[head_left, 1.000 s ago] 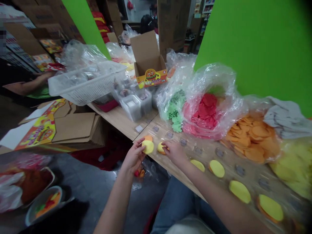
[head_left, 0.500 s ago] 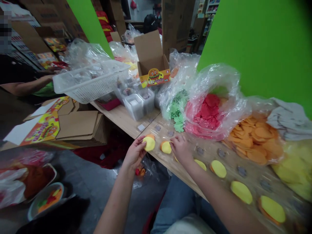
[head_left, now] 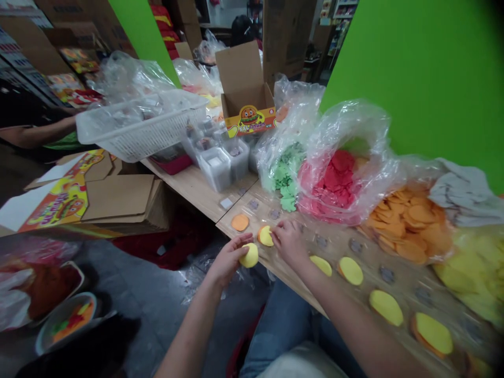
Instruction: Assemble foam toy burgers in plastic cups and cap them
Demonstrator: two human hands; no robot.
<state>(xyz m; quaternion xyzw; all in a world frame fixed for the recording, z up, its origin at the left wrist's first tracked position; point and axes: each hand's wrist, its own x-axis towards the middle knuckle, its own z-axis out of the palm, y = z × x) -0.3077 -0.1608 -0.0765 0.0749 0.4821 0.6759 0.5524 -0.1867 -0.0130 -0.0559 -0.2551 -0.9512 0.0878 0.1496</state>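
Even indoor light, dim floor at left, soft blur and stretched, darkened edges.

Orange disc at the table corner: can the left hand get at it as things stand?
Probably yes: the orange disc lies uncovered near the edge of the table, close beyond the left hand with nothing between. That hand holds a yellow disc, though.

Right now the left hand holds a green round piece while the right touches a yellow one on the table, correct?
No: in the head view the left hand holds a yellow round piece, not green. The right hand touches a yellow one on the table.
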